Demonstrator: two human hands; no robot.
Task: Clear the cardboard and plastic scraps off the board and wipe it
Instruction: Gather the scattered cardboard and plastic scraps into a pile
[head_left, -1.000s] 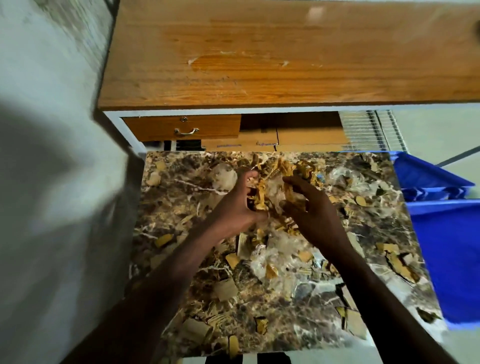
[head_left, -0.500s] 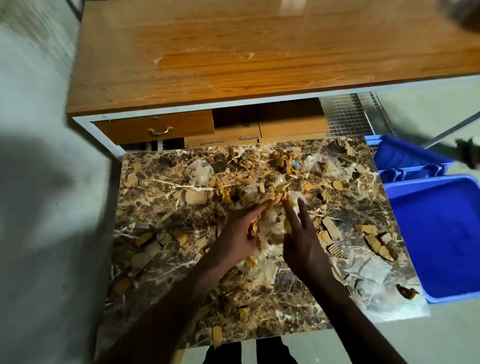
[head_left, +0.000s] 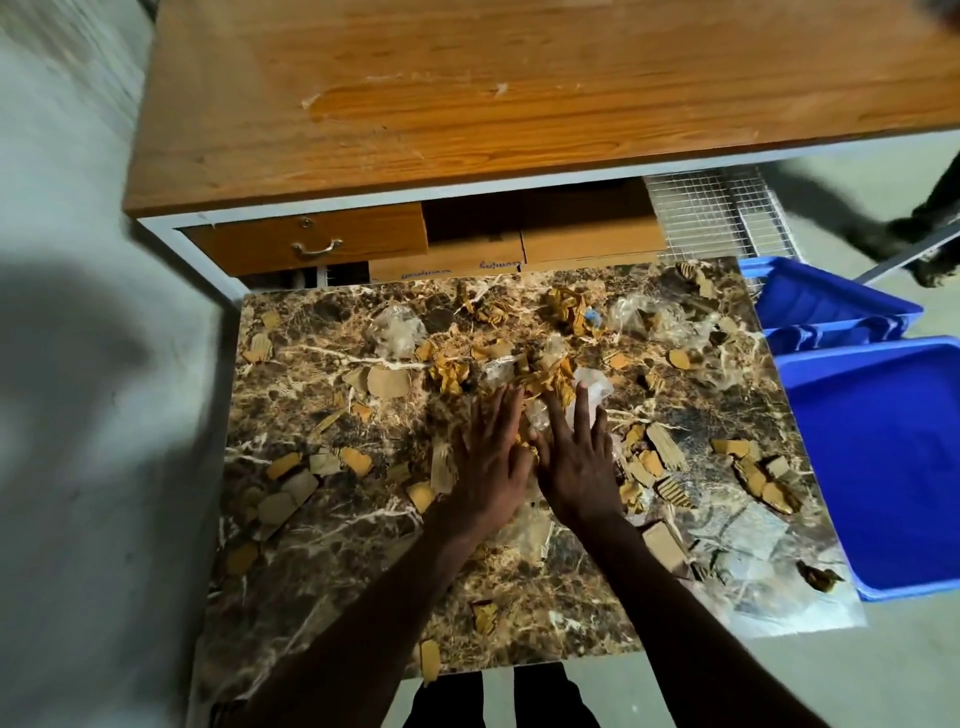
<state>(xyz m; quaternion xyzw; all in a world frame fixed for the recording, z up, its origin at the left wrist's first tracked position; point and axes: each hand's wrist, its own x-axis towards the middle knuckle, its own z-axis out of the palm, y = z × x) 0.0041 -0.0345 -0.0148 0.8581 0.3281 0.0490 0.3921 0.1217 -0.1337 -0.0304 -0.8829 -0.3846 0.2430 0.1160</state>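
A brown marbled board (head_left: 322, 571) lies in front of me, strewn with several torn cardboard scraps (head_left: 387, 383) and crumpled clear plastic scraps (head_left: 396, 328). My left hand (head_left: 485, 460) and my right hand (head_left: 579, 460) lie side by side, palms down and fingers straight, on the middle of the board. Their fingertips touch a heap of crumpled cardboard and plastic (head_left: 540, 376) just beyond them. More scraps lie between and under the palms.
A blue plastic bin (head_left: 883, 467) stands against the board's right edge, with a second blue bin (head_left: 826, 299) behind it. A wooden desk (head_left: 467, 104) with a drawer (head_left: 311, 244) rises beyond the board. Cardboard boxes (head_left: 519, 254) sit under the desk. Grey floor lies on the left.
Both hands have let go of the bunch of scraps they were gathering and have flattened onto the board, drawn back toward me. The view has widened and shifted.
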